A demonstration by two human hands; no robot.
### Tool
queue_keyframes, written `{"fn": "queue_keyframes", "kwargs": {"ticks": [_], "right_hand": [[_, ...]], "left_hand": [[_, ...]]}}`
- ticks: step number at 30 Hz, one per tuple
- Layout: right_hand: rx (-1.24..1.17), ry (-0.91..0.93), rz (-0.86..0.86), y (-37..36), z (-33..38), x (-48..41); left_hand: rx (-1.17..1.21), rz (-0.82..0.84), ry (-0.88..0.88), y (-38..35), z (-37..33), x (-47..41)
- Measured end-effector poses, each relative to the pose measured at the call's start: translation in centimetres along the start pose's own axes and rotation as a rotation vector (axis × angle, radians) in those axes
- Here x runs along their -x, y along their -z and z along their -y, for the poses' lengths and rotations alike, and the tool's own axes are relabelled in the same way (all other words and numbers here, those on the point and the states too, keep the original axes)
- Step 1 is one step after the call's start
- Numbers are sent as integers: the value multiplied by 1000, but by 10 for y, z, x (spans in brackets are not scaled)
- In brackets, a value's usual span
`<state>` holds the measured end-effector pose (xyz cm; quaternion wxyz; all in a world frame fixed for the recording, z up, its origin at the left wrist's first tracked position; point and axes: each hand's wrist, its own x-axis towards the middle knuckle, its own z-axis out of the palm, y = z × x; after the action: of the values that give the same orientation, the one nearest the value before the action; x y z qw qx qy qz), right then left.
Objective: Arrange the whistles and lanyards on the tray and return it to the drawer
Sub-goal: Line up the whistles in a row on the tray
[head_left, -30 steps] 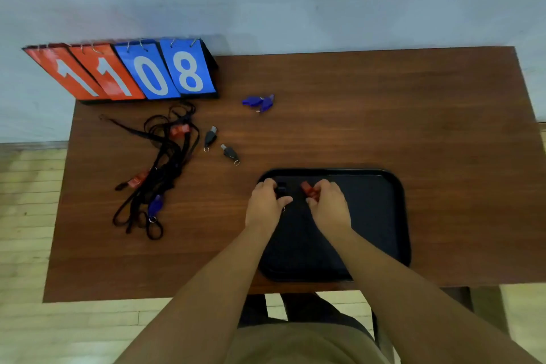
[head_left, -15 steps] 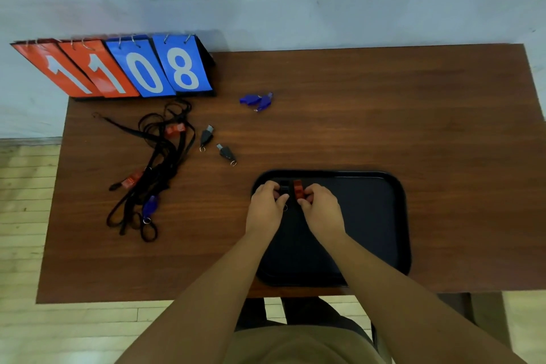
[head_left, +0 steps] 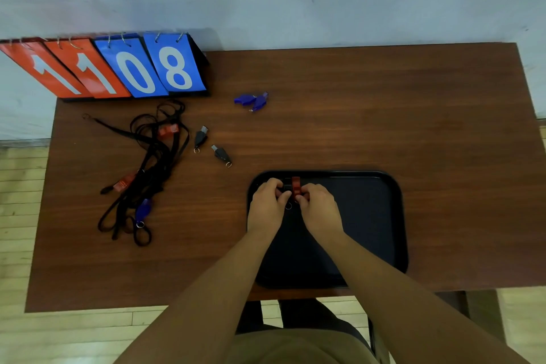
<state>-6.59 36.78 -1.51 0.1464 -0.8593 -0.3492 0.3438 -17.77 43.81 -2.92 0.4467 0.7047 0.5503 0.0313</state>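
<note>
A black tray (head_left: pixel 384 216) lies at the near edge of the brown table. Both hands rest at its far left corner. My left hand (head_left: pixel 266 207) pinches a black whistle (head_left: pixel 287 186), and my right hand (head_left: pixel 320 210) pinches a red whistle (head_left: pixel 295 185); the two whistles sit side by side on the tray. Two blue whistles (head_left: pixel 252 100) lie farther back. Two black whistles (head_left: pixel 201 136) (head_left: pixel 222 154) lie to the left of the tray. A tangle of black lanyards (head_left: pixel 153 174) at the left carries red whistles (head_left: pixel 167 129) (head_left: pixel 124 184) and a blue one (head_left: pixel 143 210).
A flip scoreboard (head_left: pixel 118 68) reading 1 1 0 8 stands at the table's (head_left: pixel 384 112) back left corner against a pale wall. Wooden floor shows to the left and below. A dark chair (head_left: pixel 295 316) is under the near edge.
The red whistle in my right hand has slid left until it sits against the black whistle in my left hand. Both hands have drawn closer together.
</note>
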Motion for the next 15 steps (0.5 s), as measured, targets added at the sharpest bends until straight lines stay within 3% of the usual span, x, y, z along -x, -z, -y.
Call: {"fn": "queue_keyframes", "kwargs": {"ticks": [11,15], "right_hand": [[49,3,18,5,3,3],[8,-3,-53,13,8,-1]], "left_hand": [[40,47,-5,15,-5,-4],[46,37,-18,22,-7,-1]]}}
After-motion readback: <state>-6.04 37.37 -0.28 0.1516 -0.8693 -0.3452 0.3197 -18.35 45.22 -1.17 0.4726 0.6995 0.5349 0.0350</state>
